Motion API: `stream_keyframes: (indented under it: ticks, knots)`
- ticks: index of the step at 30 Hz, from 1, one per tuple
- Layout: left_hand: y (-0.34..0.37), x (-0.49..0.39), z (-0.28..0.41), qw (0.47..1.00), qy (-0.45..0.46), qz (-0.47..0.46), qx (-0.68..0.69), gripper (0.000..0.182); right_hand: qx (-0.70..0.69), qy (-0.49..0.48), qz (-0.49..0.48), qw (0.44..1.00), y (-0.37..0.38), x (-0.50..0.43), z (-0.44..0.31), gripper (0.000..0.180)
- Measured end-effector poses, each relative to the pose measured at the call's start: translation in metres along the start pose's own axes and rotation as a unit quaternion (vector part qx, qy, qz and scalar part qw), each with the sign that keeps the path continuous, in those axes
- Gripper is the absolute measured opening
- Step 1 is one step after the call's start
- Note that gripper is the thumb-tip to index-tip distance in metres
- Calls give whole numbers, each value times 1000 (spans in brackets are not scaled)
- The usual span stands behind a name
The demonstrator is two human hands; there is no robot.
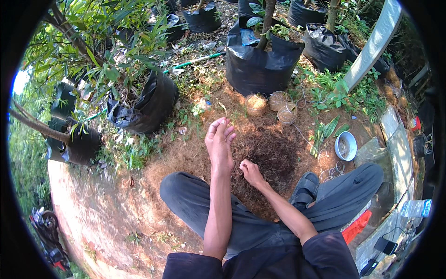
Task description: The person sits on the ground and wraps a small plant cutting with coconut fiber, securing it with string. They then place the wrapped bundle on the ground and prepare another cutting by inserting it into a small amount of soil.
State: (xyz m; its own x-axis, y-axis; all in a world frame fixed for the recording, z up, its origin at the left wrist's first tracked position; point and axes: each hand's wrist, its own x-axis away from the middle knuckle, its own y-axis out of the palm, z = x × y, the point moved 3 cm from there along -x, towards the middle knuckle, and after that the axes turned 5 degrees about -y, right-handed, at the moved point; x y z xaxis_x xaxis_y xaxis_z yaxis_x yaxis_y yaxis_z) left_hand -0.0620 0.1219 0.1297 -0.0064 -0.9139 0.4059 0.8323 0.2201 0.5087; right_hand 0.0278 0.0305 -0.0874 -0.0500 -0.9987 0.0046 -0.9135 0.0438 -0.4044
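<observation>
My left hand (220, 141) is raised, thumb near the index finger. A thin, curved tan strand (223, 107) shows just beyond its fingertips; whether they pinch it is unclear. My right hand (251, 171) is lower and to the right, fingers curled, over the edge of a pile of dark brown fibre (275, 150). Anything inside its fingers is hidden. Beyond the pile, three fibre balls lie together: a lighter one (256, 105) and two others (278, 100) (287, 113) with pale string around the nearer one.
Cut green leaves (324, 134), a white bowl (345, 145) and loose string (332, 171) lie to the right. Black plastic grow bags with plants (261, 69) (150, 104) stand ahead and at the left. A pale slanting post (373, 45) rises at the upper right; a plastic bottle (414, 208) is at the far right.
</observation>
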Motion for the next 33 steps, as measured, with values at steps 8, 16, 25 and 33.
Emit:
stream_keyframes:
  ticks: [8,16,25,33]
  knots:
    - [0,0,0,1000,3,-4,2,18,-143,129,-127,973,15,28,17,5]
    - [-2,-1,-1,1000,6,-10,10,17,-107,164,-318,928,33,60,8,9]
    - [-5,-2,0,999,13,-27,14,24,6,110,-48,993,-29,24,12,39]
    - [-3,0,0,999,12,-24,23,18,190,0,-119,975,13,61,14,45]
